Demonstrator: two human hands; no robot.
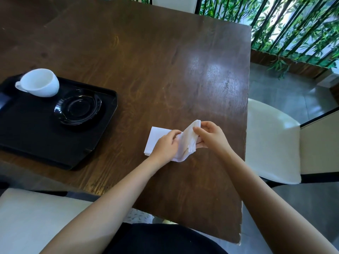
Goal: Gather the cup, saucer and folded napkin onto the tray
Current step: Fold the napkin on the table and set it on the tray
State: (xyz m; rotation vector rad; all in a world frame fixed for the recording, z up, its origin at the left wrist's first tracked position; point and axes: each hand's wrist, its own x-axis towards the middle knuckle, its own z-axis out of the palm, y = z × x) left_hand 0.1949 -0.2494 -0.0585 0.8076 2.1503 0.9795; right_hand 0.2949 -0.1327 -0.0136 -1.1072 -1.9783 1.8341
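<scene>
A black tray [27, 136] lies at the left of the wooden table. On it stand a white cup [39, 83], at the far corner, and a black saucer [78, 106] beside it. A white napkin [156, 137] lies on the table right of the tray. My left hand [166, 145] presses on its middle. My right hand [211, 133] pinches the napkin's right part, lifted up off the table in a fold.
The table's right edge [246, 125] runs just past my right hand. A white chair [271, 143] stands to the right, another white seat [36, 220] at the near left. Bamboo screens fill the back right.
</scene>
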